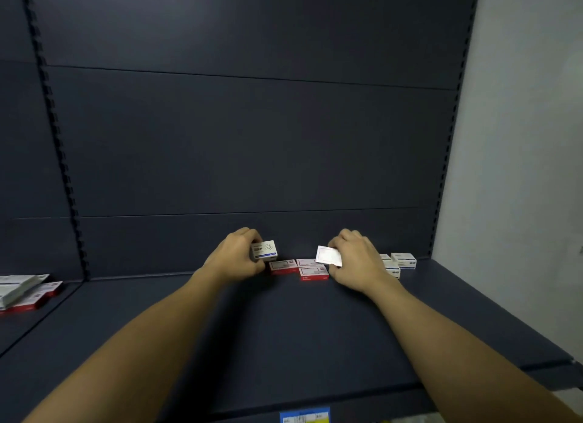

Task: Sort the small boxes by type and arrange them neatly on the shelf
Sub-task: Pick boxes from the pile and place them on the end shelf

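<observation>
My left hand (238, 257) grips a small white box with blue print (264, 251), lifted just above the dark shelf (284, 328) near its back wall. My right hand (356, 260) pinches a flat white and red box (328, 255), tilted, above the shelf. Between the hands three red and white boxes (299, 269) lie flat together on the shelf. Behind my right hand a few white and blue boxes (402, 261) stand in a cluster, partly hidden by the hand.
A pile of larger white and red boxes (25, 291) lies on the neighbouring shelf bay at the left. A pale wall (520, 138) bounds the shelf at the right. A blue and yellow price label (304, 416) hangs on the shelf's front edge.
</observation>
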The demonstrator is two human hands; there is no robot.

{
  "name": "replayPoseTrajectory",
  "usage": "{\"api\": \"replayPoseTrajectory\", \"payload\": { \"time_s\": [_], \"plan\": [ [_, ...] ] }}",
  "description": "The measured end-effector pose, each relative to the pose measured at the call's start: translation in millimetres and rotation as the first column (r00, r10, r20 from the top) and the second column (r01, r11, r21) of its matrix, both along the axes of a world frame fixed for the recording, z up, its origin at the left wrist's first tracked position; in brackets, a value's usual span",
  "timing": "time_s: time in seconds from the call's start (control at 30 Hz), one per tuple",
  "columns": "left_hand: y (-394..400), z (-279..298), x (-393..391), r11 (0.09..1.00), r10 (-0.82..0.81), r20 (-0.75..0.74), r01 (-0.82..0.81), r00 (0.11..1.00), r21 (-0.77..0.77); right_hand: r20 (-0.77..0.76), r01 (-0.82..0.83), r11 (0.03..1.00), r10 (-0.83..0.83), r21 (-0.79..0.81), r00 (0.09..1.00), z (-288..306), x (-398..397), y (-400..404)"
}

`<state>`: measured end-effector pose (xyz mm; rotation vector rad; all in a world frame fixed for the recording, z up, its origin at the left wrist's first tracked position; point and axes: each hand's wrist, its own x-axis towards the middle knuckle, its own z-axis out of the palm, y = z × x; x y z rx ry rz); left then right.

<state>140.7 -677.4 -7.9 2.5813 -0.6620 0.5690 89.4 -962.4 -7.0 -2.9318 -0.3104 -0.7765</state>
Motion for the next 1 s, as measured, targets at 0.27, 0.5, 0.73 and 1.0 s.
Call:
{"api": "replayPoseTrajectory", "payload": {
  "time_s": [0.27,0.5,0.73,1.0],
  "plan": [
    [25.7,-5.5,-11.5,0.990,0.139,-0.021,-0.140,0.990,-0.025,-0.104,-0.233,0.972,0.230,-0.022,0.968,-8.1,38.6,37.4],
    [42.4,-12.5,-14.2,0.980,0.197,-0.032,-0.197,0.980,-0.026,-0.217,-0.337,0.942,0.330,0.009,0.919,-22.9,60.0,67.6],
    [45.8,-15.4,-9.7,0.978,0.205,-0.030,-0.206,0.978,-0.020,-0.268,-0.307,0.951,0.302,0.024,0.915,-32.8,70.6,69.4],
    [38.0,-16.7,-2.0,0.984,0.179,-0.039,-0.180,0.983,-0.003,-0.264,-0.266,0.963,0.268,0.046,0.926,-27.3,72.2,60.0]
  ]
}}
